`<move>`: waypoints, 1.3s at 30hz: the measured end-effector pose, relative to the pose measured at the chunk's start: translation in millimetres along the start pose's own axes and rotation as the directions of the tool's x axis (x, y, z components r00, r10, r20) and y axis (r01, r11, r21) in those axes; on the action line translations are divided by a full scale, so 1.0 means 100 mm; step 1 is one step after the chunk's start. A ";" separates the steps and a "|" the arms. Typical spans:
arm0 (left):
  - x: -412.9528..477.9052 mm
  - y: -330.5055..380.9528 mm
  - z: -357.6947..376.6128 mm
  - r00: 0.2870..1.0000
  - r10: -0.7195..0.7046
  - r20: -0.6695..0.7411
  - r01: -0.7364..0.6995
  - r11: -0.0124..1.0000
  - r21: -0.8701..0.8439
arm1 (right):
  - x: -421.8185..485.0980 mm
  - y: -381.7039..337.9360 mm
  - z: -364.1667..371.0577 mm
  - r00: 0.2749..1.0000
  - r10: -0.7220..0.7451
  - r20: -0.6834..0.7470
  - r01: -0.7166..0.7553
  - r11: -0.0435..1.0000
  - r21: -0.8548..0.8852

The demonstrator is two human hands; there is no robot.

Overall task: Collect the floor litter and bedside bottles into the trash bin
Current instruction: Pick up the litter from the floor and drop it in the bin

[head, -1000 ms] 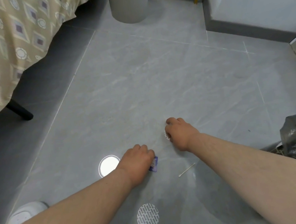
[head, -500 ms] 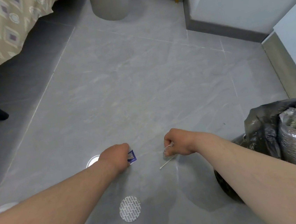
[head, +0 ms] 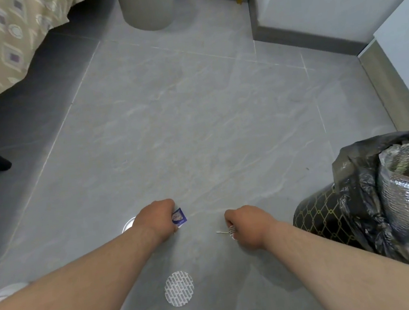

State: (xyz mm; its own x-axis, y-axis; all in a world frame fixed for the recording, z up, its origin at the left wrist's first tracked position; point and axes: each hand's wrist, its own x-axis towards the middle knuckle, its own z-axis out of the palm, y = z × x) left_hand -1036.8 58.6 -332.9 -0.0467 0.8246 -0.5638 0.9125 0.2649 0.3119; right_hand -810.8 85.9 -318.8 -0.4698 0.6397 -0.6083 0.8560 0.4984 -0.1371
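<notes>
1. The left hand [head: 154, 218] was curled closed and pinched a small purple wrapper [head: 179, 216] at its fingertips. The right hand [head: 250, 225] was also curled, and it pinched a small foil seal [head: 232, 230].
2. A cotton swab [head: 221, 232] stuck out just left of the right hand, low over the floor [head: 196, 130]. Whether the fingers had hold of it, I cannot tell.
3. The trash bin [head: 316, 218], dark with a gold lattice and lined with a black bag [head: 351, 172], stood just right of the right hand.
4. To do this step well, I judge that the right hand should make sure of the thin swab together with the seal. It could press the swab against the floor and roll it into the pinch.
5. Both hands should then go to the right, well over the opening of the bag, before they let go, because such light pieces may drift outside.
6. A round foil seal [head: 179, 288] lay flat behind the 2 hands, between the forearms. A shiny disc [head: 127, 225] lay partly hidden just left of the left hand. Each probably needs a fingernail under its edge.
7. The wrapper showed a small picture and pale print, too small to read. The round seal bore rows of grey print, also not readable. I could read no brand.
</notes>
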 end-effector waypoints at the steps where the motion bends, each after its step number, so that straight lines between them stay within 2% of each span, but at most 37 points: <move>1: -0.01 0.00 0.00 1.000 -0.001 -0.004 0.001 1.000 -0.008 | 0.00 0.00 -0.01 1.000 0.017 -0.003 -0.017 0.999 0.033; 5: -0.05 0.01 0.01 1.000 -0.023 0.003 0.023 0.996 -0.082 | -0.01 -0.07 -0.04 0.990 0.143 0.004 -0.138 0.950 0.281; 7: -0.09 -0.03 0.01 0.998 -0.054 0.017 0.056 0.974 -0.222 | -0.03 -0.12 -0.09 0.974 0.228 -0.013 -0.193 0.852 0.486; 8: -0.13 -0.05 0.00 0.996 -0.079 0.030 0.085 0.933 -0.350 | -0.06 -0.16 -0.14 0.962 0.274 -0.012 -0.209 0.758 0.617; 10: -0.28 -0.08 -0.09 0.989 -0.130 0.065 0.141 0.759 -0.636 | -0.15 -0.25 -0.29 0.942 0.336 0.030 -0.213 0.524 0.825; 12: -0.50 -0.09 -0.28 0.984 -0.159 0.081 0.156 0.551 -0.820 | -0.31 -0.36 -0.52 0.946 0.317 0.062 -0.191 0.395 0.899; 14: -0.73 -0.05 -0.50 0.985 -0.167 0.051 0.118 0.417 -0.901 | -0.53 -0.48 -0.80 0.960 0.278 0.028 -0.144 0.406 0.903; 16: -0.96 0.06 -0.74 0.989 -0.148 0.000 0.058 0.386 -0.921 | -0.85 -0.58 -1.12 0.969 0.244 -0.048 -0.085 0.509 0.857; 18: -1.18 0.27 -0.96 0.994 -0.103 -0.048 -0.003 0.396 -0.918 | -1.29 -0.62 -1.44 0.972 0.208 -0.109 -0.033 0.578 0.815; 21: -1.53 0.81 -1.17 0.995 -0.003 -0.104 -0.093 0.422 -0.902 | -2.10 -0.49 -1.83 0.951 0.225 -0.213 0.037 0.600 0.799; 23: -1.75 1.28 -1.20 0.990 0.079 -0.115 -0.139 0.436 -0.889 | -2.61 -0.23 -1.94 0.906 0.315 -0.282 0.076 0.534 0.842; 25: -1.97 1.76 -1.14 0.981 0.163 -0.102 -0.167 0.452 -0.876 | -3.02 0.12 -1.93 0.836 0.461 -0.297 0.099 0.406 0.909; 28: -2.18 2.47 -0.94 0.966 0.228 -0.119 -0.221 0.499 -0.838 | -3.42 0.66 -1.75 0.727 0.650 -0.221 0.143 0.172 0.975; 30: -2.21 2.83 -0.77 0.944 0.237 -0.229 -0.328 0.595 -0.734 | -3.54 0.90 -1.62 0.675 0.718 -0.168 0.178 0.062 0.982; 33: -2.22 3.23 -0.54 0.889 0.277 -0.366 -0.441 0.734 -0.517 | -3.61 1.15 -1.39 0.672 0.731 -0.115 0.144 0.023 0.989; 36: -2.14 3.46 -0.35 0.888 0.288 -0.358 -0.433 0.783 -0.447 | -3.59 1.32 -1.24 0.681 0.727 -0.091 0.107 0.024 0.994; 39: -2.07 3.59 -0.26 0.889 0.328 -0.319 -0.447 0.771 -0.454 | -3.55 1.45 -1.19 0.675 0.734 -0.076 0.105 0.007 0.994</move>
State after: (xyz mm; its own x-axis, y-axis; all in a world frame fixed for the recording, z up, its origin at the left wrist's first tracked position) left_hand -709.9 -3.7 -84.7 0.1279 0.9796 -0.1548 0.5395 0.0622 0.8397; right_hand -545.6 1.0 -30.0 0.2953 0.8421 -0.4514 0.1711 -0.5114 -0.8421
